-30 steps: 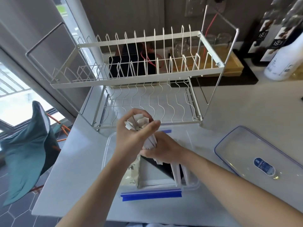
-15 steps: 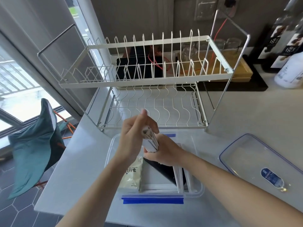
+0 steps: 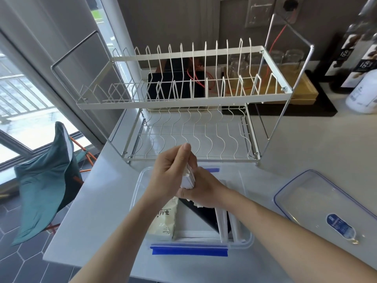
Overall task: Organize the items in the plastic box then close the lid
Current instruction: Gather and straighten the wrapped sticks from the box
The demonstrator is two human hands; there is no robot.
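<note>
A clear plastic box (image 3: pixel 247 241) with a blue front clip stands open on the white counter before me. Above its far half, my left hand (image 3: pixel 170 176) and my right hand (image 3: pixel 202 190) together grip an upright bundle of white paper packets (image 3: pixel 189 178), pressed between the palms. Inside the box lie a cream wrapped packet (image 3: pixel 165 221) at the left, a black flat item (image 3: pixel 206 215) in the middle and white sticks (image 3: pixel 222 227) at the right. The clear lid (image 3: pixel 318 203), blue-rimmed with a blue label, lies upside down on the counter to the right, apart from the box.
A white two-tier wire dish rack (image 3: pixel 183 99) stands just behind the box. Bottles (image 3: pixel 363 58) and a wooden tray with glasses (image 3: pixel 271 82) are at the back right. The counter's left edge drops to a floor with a teal chair (image 3: pixel 42 180).
The splayed bundle of white packets has been squeezed into a tight upright stack between both hands. The hands stayed over the box while the view shifted slightly.
</note>
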